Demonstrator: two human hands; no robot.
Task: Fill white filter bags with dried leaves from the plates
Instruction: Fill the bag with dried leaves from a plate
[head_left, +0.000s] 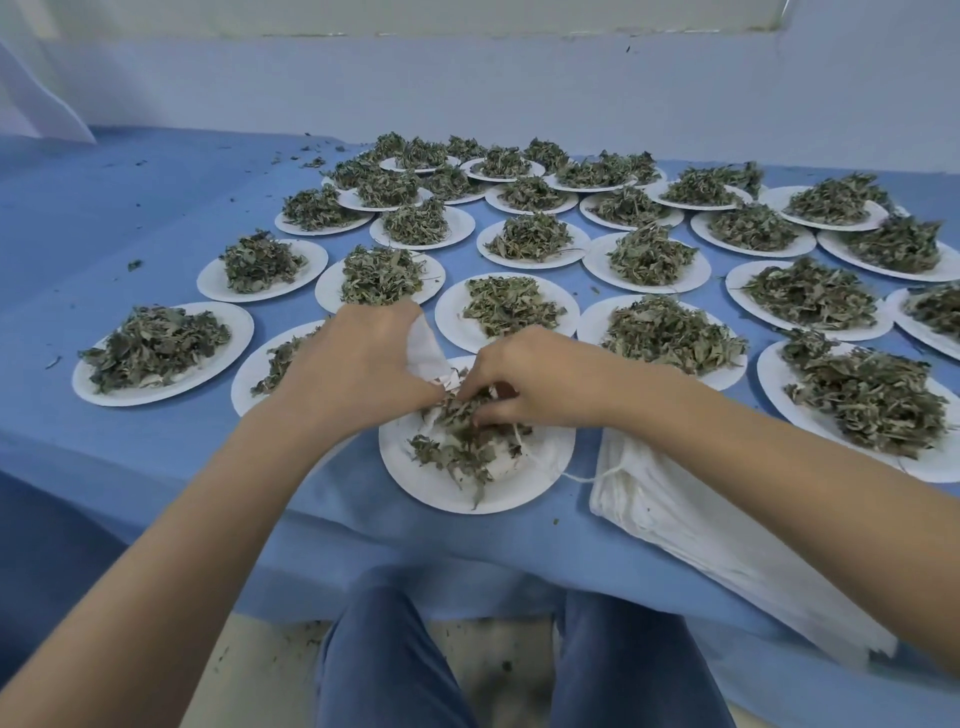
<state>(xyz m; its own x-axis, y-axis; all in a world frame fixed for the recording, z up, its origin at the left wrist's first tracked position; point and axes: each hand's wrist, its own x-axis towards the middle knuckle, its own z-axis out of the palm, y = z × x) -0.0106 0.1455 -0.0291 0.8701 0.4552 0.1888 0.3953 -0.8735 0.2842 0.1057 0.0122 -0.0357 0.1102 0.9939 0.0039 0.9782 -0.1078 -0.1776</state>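
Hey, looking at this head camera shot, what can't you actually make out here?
- Filter bag: its mouth and fill level are hidden by the left hand and right hand.
- Plate behind the left hand: mostly covered by that hand.
- Stack of empty bags: partly under the right forearm; count unclear.
- Far right plates: cut off by the frame edge.

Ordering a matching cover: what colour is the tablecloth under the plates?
Plain blue tablecloth, clearest in the head view.

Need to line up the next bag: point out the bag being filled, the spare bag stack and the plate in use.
bag being filled (423, 345), head view, upper cloth.
spare bag stack (675, 512), head view, top bag.
plate in use (441, 491), head view, bare near rim.
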